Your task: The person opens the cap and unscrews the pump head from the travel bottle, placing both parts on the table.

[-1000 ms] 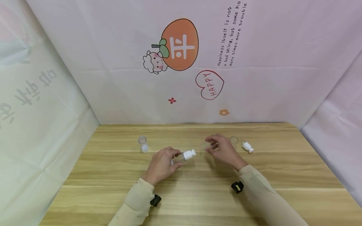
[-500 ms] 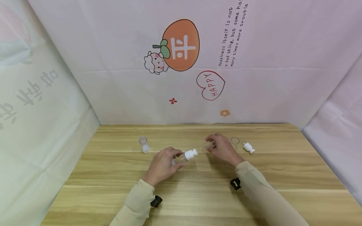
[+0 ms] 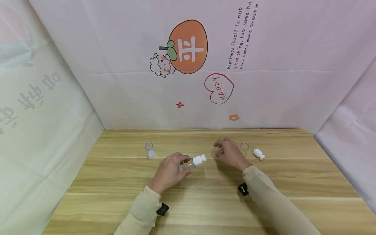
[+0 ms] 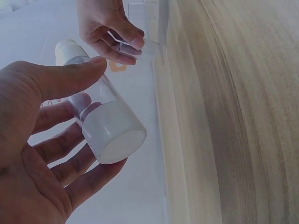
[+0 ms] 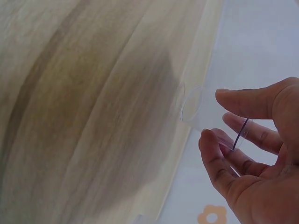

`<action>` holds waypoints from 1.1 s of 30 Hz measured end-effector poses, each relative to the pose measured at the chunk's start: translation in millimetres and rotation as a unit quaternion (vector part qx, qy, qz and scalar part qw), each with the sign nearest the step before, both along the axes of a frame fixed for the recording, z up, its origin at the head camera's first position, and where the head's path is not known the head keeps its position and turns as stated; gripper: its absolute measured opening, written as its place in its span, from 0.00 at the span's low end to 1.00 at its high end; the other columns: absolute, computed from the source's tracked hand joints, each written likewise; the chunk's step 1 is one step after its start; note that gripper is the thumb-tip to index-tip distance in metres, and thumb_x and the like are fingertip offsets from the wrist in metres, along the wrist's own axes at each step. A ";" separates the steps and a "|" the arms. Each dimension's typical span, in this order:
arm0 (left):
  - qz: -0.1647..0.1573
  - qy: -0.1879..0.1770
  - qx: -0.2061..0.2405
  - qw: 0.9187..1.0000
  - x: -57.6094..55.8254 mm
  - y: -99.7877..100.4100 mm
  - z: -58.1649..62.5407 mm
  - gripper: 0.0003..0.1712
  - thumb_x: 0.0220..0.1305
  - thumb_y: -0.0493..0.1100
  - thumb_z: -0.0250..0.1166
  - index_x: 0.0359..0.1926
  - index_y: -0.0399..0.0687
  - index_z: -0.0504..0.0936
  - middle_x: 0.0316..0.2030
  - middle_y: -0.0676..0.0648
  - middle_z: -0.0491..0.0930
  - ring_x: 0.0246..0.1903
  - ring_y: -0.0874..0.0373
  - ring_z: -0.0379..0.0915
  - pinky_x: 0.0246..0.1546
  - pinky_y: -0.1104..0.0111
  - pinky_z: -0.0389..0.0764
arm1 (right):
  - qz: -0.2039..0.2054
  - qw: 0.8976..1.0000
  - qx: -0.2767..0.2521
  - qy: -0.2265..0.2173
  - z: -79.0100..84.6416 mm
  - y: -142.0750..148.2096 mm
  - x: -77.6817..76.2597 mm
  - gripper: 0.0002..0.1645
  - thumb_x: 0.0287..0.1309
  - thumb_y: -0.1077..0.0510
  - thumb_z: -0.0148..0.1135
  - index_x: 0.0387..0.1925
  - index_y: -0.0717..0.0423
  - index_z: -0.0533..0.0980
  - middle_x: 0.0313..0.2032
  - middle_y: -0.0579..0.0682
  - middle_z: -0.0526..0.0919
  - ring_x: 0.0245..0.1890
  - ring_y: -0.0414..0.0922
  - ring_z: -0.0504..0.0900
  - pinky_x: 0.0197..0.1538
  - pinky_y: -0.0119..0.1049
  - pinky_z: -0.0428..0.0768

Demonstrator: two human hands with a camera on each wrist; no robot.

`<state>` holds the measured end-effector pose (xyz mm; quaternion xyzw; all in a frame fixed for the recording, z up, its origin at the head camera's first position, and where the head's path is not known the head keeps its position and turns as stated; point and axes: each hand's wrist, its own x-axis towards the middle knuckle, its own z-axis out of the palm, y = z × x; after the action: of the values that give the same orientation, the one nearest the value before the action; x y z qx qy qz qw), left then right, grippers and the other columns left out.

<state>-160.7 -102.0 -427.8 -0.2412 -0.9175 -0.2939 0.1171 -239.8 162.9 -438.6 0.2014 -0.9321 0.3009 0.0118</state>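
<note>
My left hand (image 3: pixel 168 171) grips a small clear bottle (image 4: pixel 114 133) with a white base, thumb on one side and fingers on the other. A white pump top (image 3: pixel 199 160) is fitted on the bottle, which tilts with that end up and to the right. To its right, my right hand (image 3: pixel 232 155) holds a clear, hollow plastic cap (image 5: pixel 204 112) between thumb and fingers. One rim of the cap faces the table; its other rim sits among the fingers. A gap separates the pump top from the cap.
At the left on the wooden table (image 3: pixel 205 209) is another clear bottle (image 3: pixel 149 150) with a white part at its base. A loose white pump top (image 3: pixel 258 153) lies at the right, beside a clear cap (image 3: pixel 244 147). A printed cloth (image 3: pixel 132 98) hangs behind the table.
My right wrist and forearm have shifted slightly left, and the cap has turned a little downward. The bottle in my left hand has moved barely to the right.
</note>
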 end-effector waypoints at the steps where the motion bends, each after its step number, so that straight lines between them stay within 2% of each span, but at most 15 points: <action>1: -0.001 0.000 0.000 1.000 0.0 0.0 0.1 0.20 0.54 0.45 0.80 0.47 0.44 0.88 0.38 0.47 0.85 0.35 0.55 0.81 0.30 0.66 0.79 | -0.001 1.000 0.001 -0.002 0.0 -0.5 -0.3 0.18 0.60 0.67 0.69 0.52 0.66 0.80 0.46 0.61 0.80 0.43 0.55 0.82 0.45 0.48 0.83; 8: -0.005 0.002 0.005 1.000 -0.3 -0.4 0.4 0.19 0.54 0.44 0.80 0.46 0.44 0.88 0.37 0.47 0.85 0.35 0.55 0.81 0.30 0.66 0.78 | -0.005 1.000 0.008 -0.005 -2.8 -2.9 -2.6 0.18 0.59 0.67 0.70 0.51 0.66 0.80 0.46 0.61 0.80 0.46 0.56 0.81 0.46 0.49 0.83; 23: -0.008 -0.008 0.009 1.000 -1.7 -0.6 -0.1 0.20 0.54 0.44 0.80 0.47 0.44 0.87 0.38 0.46 0.85 0.35 0.53 0.81 0.30 0.66 0.78 | -0.017 1.000 0.019 -0.007 -3.8 -7.9 -10.6 0.18 0.60 0.65 0.70 0.52 0.65 0.80 0.44 0.60 0.80 0.43 0.55 0.81 0.45 0.48 0.82; 33: -0.004 -0.014 0.006 1.000 -1.8 -0.5 -0.8 0.20 0.53 0.44 0.81 0.46 0.44 0.88 0.37 0.47 0.85 0.35 0.54 0.80 0.29 0.66 0.77 | -0.019 0.999 0.037 -0.015 -4.9 -10.4 -14.1 0.19 0.61 0.65 0.70 0.54 0.64 0.80 0.46 0.60 0.79 0.48 0.58 0.80 0.50 0.52 0.80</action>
<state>-162.5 -102.5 -428.6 -0.2402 -0.9162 -0.3031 0.1049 -253.8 152.5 -443.6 0.1789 -0.9463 0.2693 -0.0039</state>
